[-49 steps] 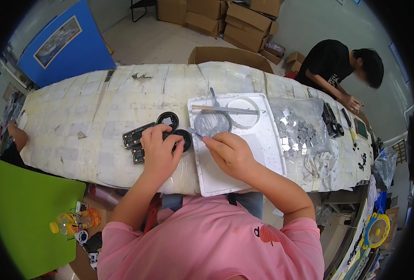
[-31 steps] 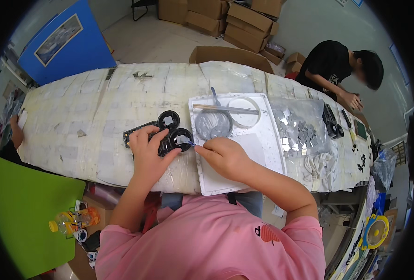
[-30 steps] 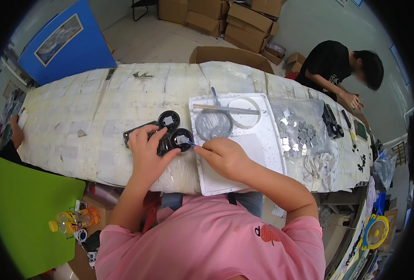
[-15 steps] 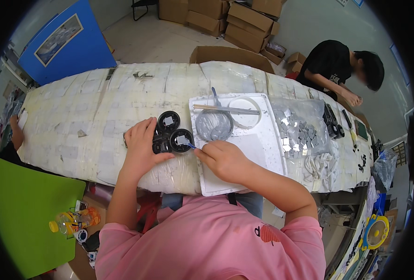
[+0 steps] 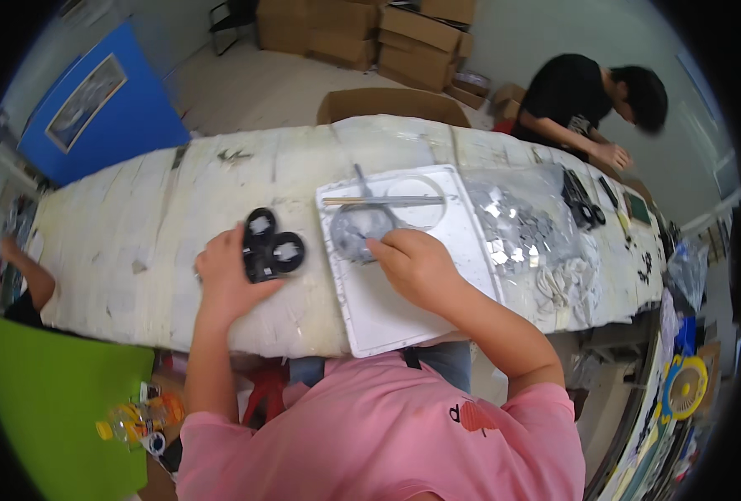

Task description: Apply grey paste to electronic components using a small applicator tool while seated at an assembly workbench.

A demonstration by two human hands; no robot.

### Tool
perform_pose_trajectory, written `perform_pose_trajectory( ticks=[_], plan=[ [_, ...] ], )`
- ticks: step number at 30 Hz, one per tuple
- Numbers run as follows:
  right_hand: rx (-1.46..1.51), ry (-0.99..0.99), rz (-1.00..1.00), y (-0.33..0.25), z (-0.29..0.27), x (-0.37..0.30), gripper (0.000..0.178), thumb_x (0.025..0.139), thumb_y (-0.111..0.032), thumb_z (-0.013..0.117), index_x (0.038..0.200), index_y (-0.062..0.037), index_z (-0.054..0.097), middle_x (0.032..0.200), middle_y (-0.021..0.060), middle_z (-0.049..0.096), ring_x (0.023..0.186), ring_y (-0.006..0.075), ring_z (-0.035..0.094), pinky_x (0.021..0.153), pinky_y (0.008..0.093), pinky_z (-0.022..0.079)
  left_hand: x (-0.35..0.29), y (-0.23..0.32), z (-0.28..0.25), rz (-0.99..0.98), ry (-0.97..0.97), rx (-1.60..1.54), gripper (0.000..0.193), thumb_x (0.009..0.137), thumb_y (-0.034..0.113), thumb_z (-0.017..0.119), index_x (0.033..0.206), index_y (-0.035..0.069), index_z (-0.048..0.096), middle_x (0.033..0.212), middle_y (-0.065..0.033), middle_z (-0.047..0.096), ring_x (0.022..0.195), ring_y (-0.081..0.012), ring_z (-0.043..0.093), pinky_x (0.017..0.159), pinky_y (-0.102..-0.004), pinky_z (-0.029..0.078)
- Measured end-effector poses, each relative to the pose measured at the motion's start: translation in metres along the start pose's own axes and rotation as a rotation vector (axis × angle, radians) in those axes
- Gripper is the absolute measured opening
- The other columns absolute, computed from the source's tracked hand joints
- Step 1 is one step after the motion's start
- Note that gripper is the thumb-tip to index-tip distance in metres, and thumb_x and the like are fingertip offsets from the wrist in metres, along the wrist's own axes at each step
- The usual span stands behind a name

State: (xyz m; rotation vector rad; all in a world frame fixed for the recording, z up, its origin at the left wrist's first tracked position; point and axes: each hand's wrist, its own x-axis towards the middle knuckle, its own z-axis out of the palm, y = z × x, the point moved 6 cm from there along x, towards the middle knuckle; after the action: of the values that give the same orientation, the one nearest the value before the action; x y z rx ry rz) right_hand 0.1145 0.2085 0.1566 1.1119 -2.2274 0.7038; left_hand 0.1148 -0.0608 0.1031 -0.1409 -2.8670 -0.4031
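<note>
My left hand (image 5: 223, 274) is closed around the left side of a black plastic piece with two round cups (image 5: 272, 253), resting on the table. Each cup has a pale grey patch inside. My right hand (image 5: 418, 263) pinches a thin blue stick-like tool, mostly hidden by the fingers, over a round dish of grey paste (image 5: 343, 224). That dish sits on a white tray (image 5: 387, 321). Across it lie thin sticks (image 5: 383, 200), and another bluish handle (image 5: 359, 173) leans out at the back. Beside the dish is a white ring (image 5: 443, 200).
Right of the tray, a clear plastic bag (image 5: 525, 188) bears many small shiny square pieces (image 5: 512, 225). A crumpled white cloth (image 5: 567, 284) and black parts (image 5: 583, 200) lie nearby. A co-worker in black (image 5: 567, 100) is at the far right; another person's arm (image 5: 30, 271) reaches in at left.
My right hand has moved from the front cup back over the paste dish, taking the blue tool along. The cup piece in my left hand is turned slightly. The whole view has shifted a little.
</note>
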Motion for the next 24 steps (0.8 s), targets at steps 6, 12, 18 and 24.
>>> perform_pose_trajectory(
  ticks=[6,12,18,24],
  plan=[
    [-0.052,-0.089,0.05,0.02,0.011,-0.03,0.019,0.078,-0.01,0.06,0.094,-0.0033,0.067,0.079,0.0105,0.058,0.075,0.028,0.061,0.063,0.0402,0.05,0.024,-0.131,0.0,-0.283,0.076,0.146,0.1,0.061,0.049,0.081,0.137,-0.001,0.041,0.127,-0.0227,0.053,0.118,-0.0398,0.051,0.098,-0.0492,0.04],
    [-0.018,-0.113,0.037,0.03,0.055,-0.031,0.012,0.073,-0.015,0.06,0.066,-0.006,0.062,0.074,0.0136,0.058,0.072,0.0306,0.06,0.062,0.0427,0.048,0.049,-0.262,-0.019,-0.47,0.057,0.248,0.066,0.082,0.04,0.069,0.132,0.002,0.049,0.12,-0.0157,0.062,0.109,-0.0337,0.058,0.105,-0.0461,0.033],
    [-0.102,-0.122,0.031,0.021,0.034,-0.028,0.028,0.066,-0.033,0.072,0.072,-0.0064,0.066,0.085,0.0166,0.057,0.081,0.0339,0.06,0.065,0.0446,0.047,0.018,-0.113,-0.076,-0.22,0.503,0.005,0.069,0.078,0.039,0.078,0.12,-0.008,0.05,0.106,-0.0276,0.057,0.088,-0.0355,0.061,0.077,-0.0454,0.051],
    [-0.058,0.084,0.17,0.018,0.009,-0.054,0.019,0.073,-0.026,0.069,0.077,-0.0069,0.067,0.085,0.0158,0.057,0.078,0.0345,0.059,0.063,0.0447,0.046,0.037,-0.107,0.009,0.232,0.794,0.096,0.053,0.085,0.028,0.073,0.122,-0.005,0.052,0.107,-0.0196,0.06,0.095,-0.0299,0.06,0.086,-0.0384,0.048]
  ],
)
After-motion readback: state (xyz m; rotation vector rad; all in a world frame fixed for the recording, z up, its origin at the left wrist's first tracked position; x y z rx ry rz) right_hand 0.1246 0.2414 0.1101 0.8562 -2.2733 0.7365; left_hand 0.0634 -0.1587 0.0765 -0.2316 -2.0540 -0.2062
